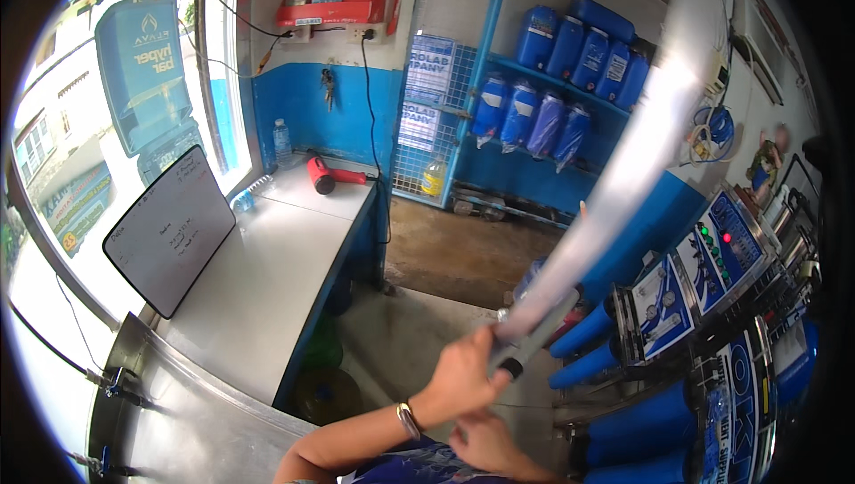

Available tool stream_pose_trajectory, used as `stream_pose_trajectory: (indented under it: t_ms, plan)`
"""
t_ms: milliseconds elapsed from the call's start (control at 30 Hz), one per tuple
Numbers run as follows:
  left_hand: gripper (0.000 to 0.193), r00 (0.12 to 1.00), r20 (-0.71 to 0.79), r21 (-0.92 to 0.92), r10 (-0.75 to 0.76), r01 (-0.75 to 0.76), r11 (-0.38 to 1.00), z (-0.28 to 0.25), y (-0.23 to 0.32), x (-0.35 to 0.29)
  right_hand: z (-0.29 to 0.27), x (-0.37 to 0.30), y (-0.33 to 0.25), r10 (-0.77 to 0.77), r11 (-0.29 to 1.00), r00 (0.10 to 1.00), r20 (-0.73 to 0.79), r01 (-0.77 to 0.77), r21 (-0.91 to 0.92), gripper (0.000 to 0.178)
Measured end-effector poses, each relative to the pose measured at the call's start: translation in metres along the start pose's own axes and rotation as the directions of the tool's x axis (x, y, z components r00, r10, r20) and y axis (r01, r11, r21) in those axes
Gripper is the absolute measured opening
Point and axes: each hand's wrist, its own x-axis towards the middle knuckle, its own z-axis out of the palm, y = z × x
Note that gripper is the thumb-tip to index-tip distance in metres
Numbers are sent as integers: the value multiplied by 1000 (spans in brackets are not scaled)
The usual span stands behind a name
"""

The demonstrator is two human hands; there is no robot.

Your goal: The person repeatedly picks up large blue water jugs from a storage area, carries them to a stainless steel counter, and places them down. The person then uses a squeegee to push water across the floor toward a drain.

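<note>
I see my left hand (461,368) wrapped tight around the lower end of a long, pale translucent plastic tube (614,172), which slants up and to the right, blurred, toward the top edge of the view. My right hand (485,444) sits just below the left, fingers curled; whether it grips anything I cannot tell. A metal bangle (409,419) circles my left wrist. On the grey counter (267,279) to the left, a red hair dryer (328,174) lies near the far edge, and a white writing board (169,230) leans along the window edge.
</note>
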Motion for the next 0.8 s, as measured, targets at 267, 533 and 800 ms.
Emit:
stream_pose_trajectory:
  t_ms: [267,533,800]
  plan:
    - [44,475,384,-902,792,9,433,91,32,-31,84,65,92,105,950,927,361,-201,239,31]
    - [40,837,508,-171,204,-134,976,34,-117,97,74,139,246,295,953,898,326,-303,-26,39]
    - [35,793,562,-69,-233,326,943,19,-242,215,-92,275,343,326,940,861,390,-338,-40,47]
